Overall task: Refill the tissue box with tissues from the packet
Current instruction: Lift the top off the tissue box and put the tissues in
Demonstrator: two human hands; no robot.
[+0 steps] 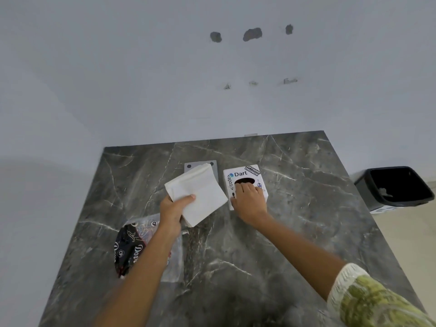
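Note:
My left hand [173, 208] grips a thick stack of white tissues [198, 192] and holds it above the dark marble table [295, 232]. To its right stands the white tissue box [240, 175] with stickers and a dark oval slot on top. My right hand [249, 200] rests on the box's near half, fingertips at the slot's edge, thumb on its left side. The plastic tissue packet [139, 244], black and clear with printed lettering, lies flat under my left forearm.
A grey flat plate [213, 167] lies behind the tissue stack, mostly hidden by it. A black waste bin [396, 187] stands on the floor beyond the table's right edge. A white wall runs along the table's far edge.

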